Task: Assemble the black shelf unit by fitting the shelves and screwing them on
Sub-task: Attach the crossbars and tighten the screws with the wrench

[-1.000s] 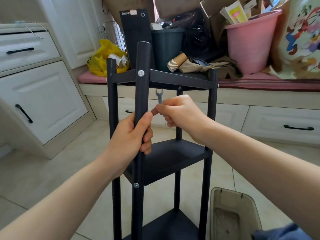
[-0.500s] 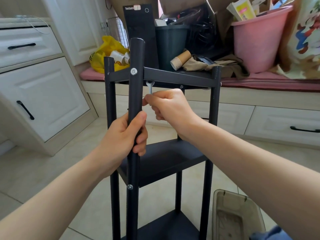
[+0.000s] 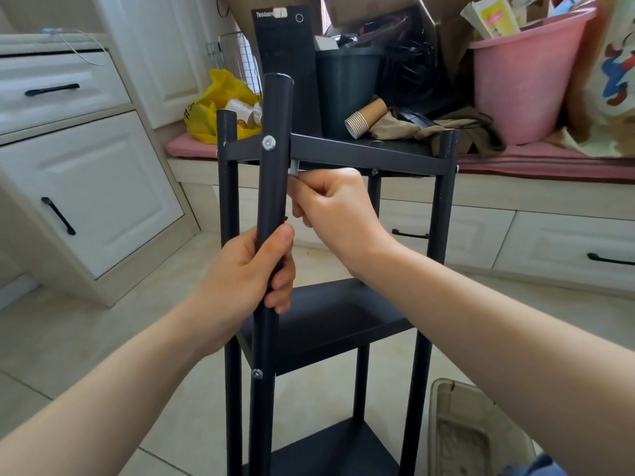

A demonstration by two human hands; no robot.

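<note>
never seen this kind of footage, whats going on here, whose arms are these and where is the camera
There is no machine here: the camera sits on a person's head, looking forward and down, so the two arms are that person's own. The left hand grips the front post of a black shelf unit standing on a tiled floor. The right hand pinches a small silver tool, mostly hidden, just under the top shelf, near a screw head. Behind, a bench holds a pink bucket, paper cups and a yellow bag.
</note>
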